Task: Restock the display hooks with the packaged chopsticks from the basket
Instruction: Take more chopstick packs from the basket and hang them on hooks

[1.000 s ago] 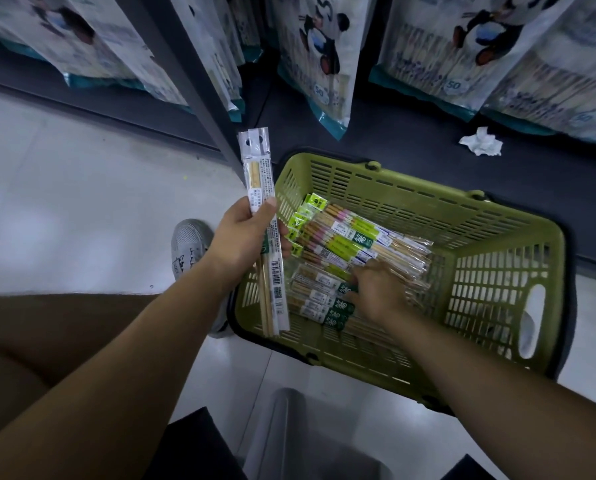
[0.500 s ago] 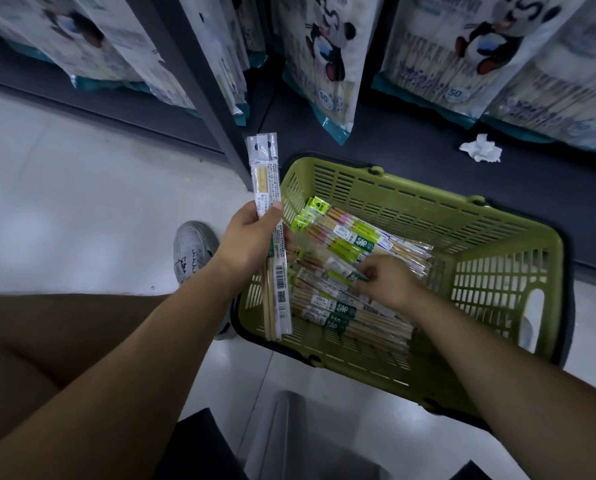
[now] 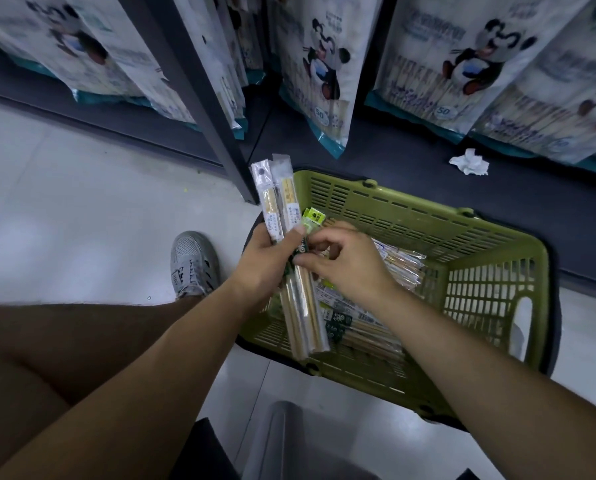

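My left hand grips a few chopstick packs upright over the left end of the green basket. My right hand pinches them beside my thumb. Loose packs lie in the basket.

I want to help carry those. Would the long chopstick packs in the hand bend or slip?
Probably stiff: the chopstick packs stick straight up above the left hand without drooping. Likely light, since one hand holds several. Their shiny clear wrap may be slippery.
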